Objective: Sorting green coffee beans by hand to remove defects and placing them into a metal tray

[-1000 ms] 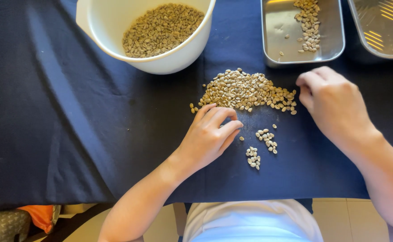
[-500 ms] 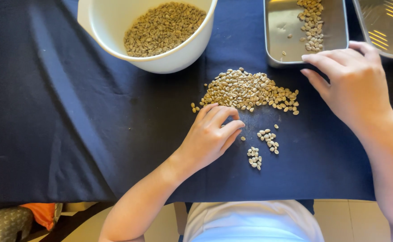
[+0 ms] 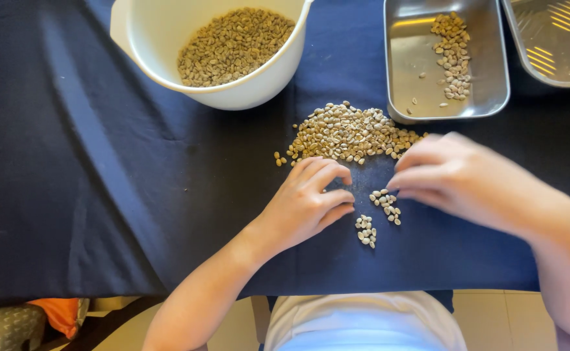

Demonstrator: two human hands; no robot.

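Observation:
A heap of pale green beans (image 3: 349, 133) lies on the dark blue cloth (image 3: 103, 195). My left hand (image 3: 308, 201) rests on the cloth just below the heap, fingers curled and pointing right, with nothing seen in it. My right hand (image 3: 464, 182), blurred, reaches in from the right with its fingertips next to a small cluster of beans (image 3: 386, 205). A second small cluster (image 3: 366, 231) lies below that one. Whether the right hand holds a bean is unclear.
A white bowl (image 3: 252, 91) half full of beans stands at the top centre. A steel tray (image 3: 415, 58) with a strip of beans sits at the top right, a second steel tray (image 3: 558, 39) beside it. The table's near edge runs along the bottom.
My right hand went up to the steel tray's lower edge, then swung back down and left to the small bean cluster. My left hand has hardly moved.

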